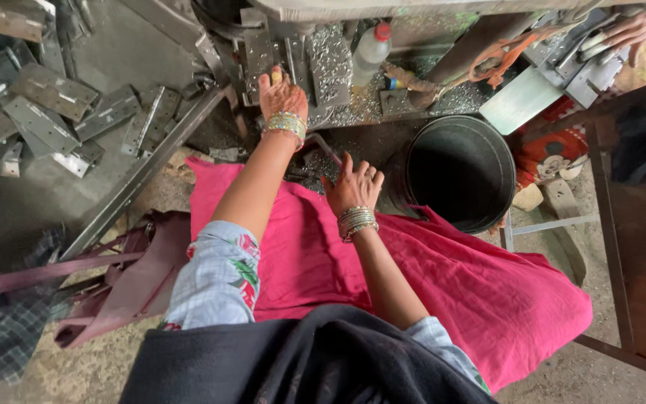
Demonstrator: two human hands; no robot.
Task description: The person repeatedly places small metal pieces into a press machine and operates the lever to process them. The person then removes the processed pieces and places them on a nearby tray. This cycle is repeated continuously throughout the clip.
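My left hand (282,96), with bangles at the wrist, reaches forward to a row of grey metal plates (257,56) standing at the base of a machine. Its fingers curl over the top edge of one plate. My right hand (353,185), also in bangles, hovers lower and nearer to me with its fingers spread and nothing in it. It is above the pink cloth (443,277) on my lap, just right of a dark bent metal rod (324,147). A perforated metal plate (330,60) stands right of my left hand.
A black bucket (461,170) stands right of my right hand. A pile of grey hinge-like plates (46,112) lies at the left beside a long steel bar (143,170). A plastic bottle (371,49) stands on metal shavings. Another person's hand (637,28) is at top right.
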